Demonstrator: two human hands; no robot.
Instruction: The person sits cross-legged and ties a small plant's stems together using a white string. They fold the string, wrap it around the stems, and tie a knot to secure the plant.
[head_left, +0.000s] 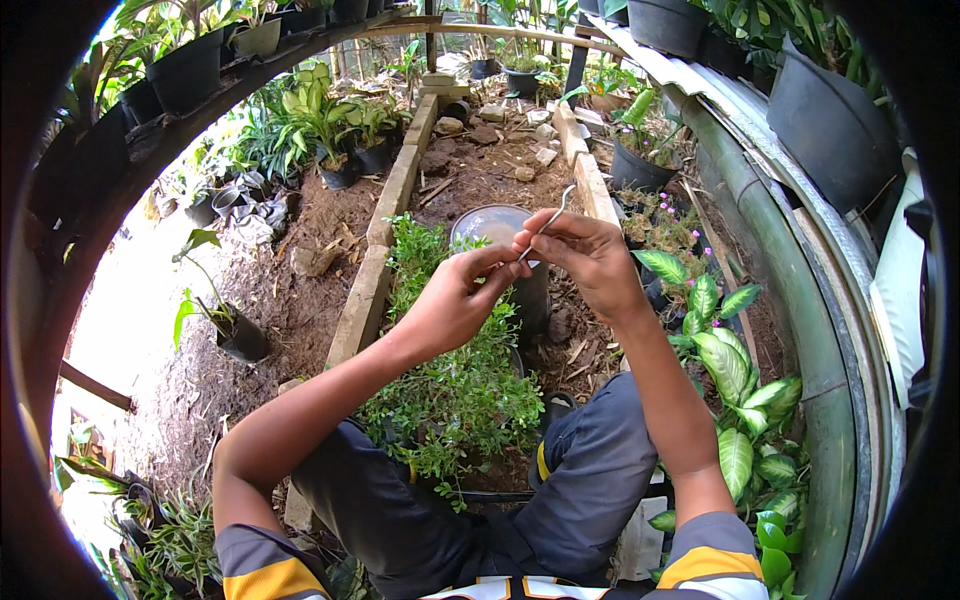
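Note:
Both hands meet in front of me, above a leafy green bush (465, 397) between my knees. A short piece of silvery wire (556, 215) slants between them, its upper end bent. My right hand (589, 259) pinches the wire near its middle with thumb and fingers. At the wire's lower end, the thumb and fingertips of my left hand (465, 289) close on it. Behind the hands stands a dark round container (491, 217) with a flat, wet-looking top, partly hidden by my hands and the leaves.
Concrete block edging (394, 195) borders the soil strip on the left, with more blocks (592, 187) on the right. A thick bamboo pole (787, 277) curves along the right side beside variegated plants (731, 367). A small potted plant (241, 335) leans at left. Stones (546, 156) lie ahead.

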